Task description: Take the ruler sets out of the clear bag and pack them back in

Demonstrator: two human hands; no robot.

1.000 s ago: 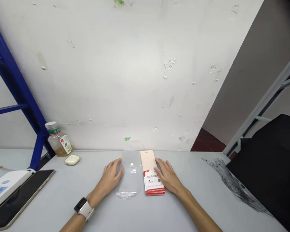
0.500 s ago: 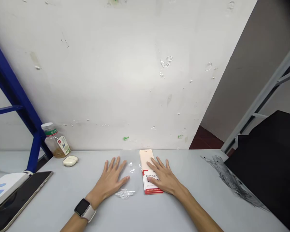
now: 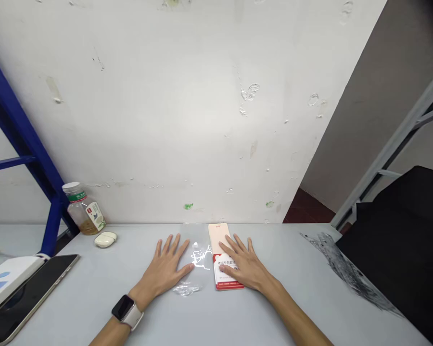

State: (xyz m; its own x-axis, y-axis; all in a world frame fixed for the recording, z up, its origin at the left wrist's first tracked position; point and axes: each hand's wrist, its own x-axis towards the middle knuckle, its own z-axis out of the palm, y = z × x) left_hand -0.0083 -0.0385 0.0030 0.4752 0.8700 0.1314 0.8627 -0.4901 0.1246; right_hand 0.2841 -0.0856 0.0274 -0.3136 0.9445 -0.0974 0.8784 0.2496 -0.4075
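My left hand (image 3: 165,270) lies flat on the grey tabletop with its fingers spread, and its thumb tip reaches the edge of a clear plastic bag (image 3: 197,264). The bag lies flat between my hands, with a crumpled end near me and a bright glare on it. My right hand (image 3: 242,267) rests palm down on a peach-covered booklet (image 3: 219,238), its fingers spread and covering part of the cover's red and white band. A smartwatch (image 3: 126,310) with a pale strap sits on my left wrist.
A glass jar (image 3: 83,212) with a white lid and a cream-coloured oval case (image 3: 105,239) stand at the back left. A tablet (image 3: 32,300) and a white device (image 3: 9,275) lie at the left edge. A blue metal frame (image 3: 54,226) rises there, and a black object (image 3: 393,250) fills the right.
My fingers have uncurled and spread flat, the left hand on the tabletop and the right hand over the booklet. The bag now shows a brighter glare.
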